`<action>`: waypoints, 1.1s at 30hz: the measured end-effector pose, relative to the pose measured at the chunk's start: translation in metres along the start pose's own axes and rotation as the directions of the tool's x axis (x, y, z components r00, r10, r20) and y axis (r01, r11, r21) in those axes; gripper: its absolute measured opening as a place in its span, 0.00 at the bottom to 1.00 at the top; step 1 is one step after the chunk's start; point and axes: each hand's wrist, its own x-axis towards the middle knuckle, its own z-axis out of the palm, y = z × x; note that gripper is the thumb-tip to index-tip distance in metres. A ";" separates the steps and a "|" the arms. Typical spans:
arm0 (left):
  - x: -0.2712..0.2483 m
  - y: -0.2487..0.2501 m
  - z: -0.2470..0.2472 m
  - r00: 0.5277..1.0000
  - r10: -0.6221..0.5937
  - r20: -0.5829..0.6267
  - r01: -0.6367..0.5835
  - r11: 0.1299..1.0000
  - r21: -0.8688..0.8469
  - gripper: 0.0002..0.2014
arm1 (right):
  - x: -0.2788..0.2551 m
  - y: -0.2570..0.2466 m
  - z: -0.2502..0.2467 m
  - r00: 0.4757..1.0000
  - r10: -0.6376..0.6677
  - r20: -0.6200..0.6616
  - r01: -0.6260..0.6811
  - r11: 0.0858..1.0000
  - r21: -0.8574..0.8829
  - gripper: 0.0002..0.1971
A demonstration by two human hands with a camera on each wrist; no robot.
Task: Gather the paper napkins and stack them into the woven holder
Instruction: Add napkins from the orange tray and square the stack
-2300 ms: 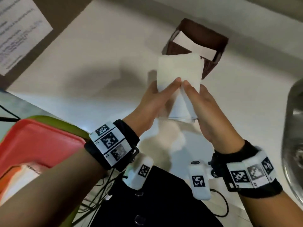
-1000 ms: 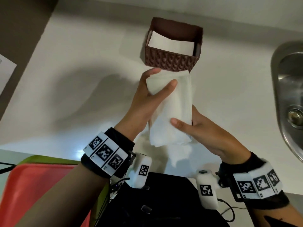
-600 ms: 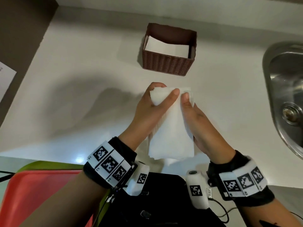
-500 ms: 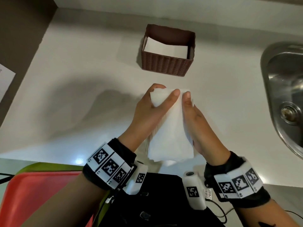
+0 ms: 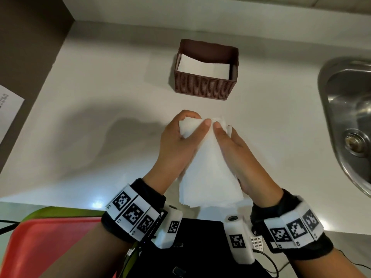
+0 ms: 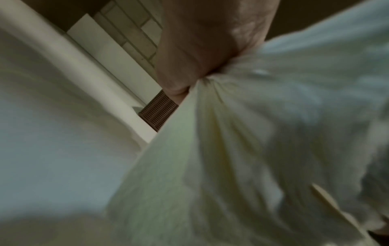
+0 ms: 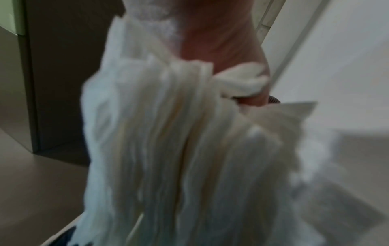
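Note:
A thick stack of white paper napkins point(image 5: 208, 173) is held between both hands above the near part of the white counter point(image 5: 100, 125). My left hand point(image 5: 180, 141) grips its upper left corner, thumb on top. My right hand point(image 5: 232, 149) grips its right side, thumb pressed beside the left thumb. Both wrist views are filled by the napkin stack point(image 6: 252, 149) point(image 7: 179, 158), blurred. The brown woven holder point(image 5: 204, 87) stands farther back on the counter with white napkins point(image 5: 202, 67) lying inside it. The hands are apart from it, nearer to me.
A steel sink point(image 5: 349, 117) with its drain lies at the right. A red tray point(image 5: 46, 247) over a green one sits at the lower left. A dark panel with a paper sheet point(image 5: 8, 113) borders the counter on the left. A tiled wall runs along the back.
The stack has come down from in front of the holder toward me. My right hand slid from the stack's lower edge up to its top, thumbs now side by side.

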 end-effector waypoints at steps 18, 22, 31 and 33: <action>0.016 -0.006 -0.043 0.903 -0.317 0.289 0.362 0.925 -0.117 0.23 | 0.016 -0.007 -0.046 0.998 -0.039 0.046 0.030 0.981 0.194 0.30; 0.014 -0.010 -0.031 0.976 -0.179 0.123 0.189 0.979 -0.080 0.13 | 0.018 -0.002 -0.029 0.999 -0.036 -0.017 0.038 0.983 0.182 0.24; 0.015 -0.012 -0.035 0.977 -0.173 0.128 0.184 0.980 -0.074 0.05 | 0.020 0.003 -0.022 0.991 -0.131 -0.003 0.132 0.991 0.016 0.12; 0.014 -0.011 -0.037 0.975 -0.130 0.180 0.144 0.987 -0.066 0.08 | 0.020 0.001 -0.023 0.984 -0.176 0.002 0.176 0.983 -0.049 0.10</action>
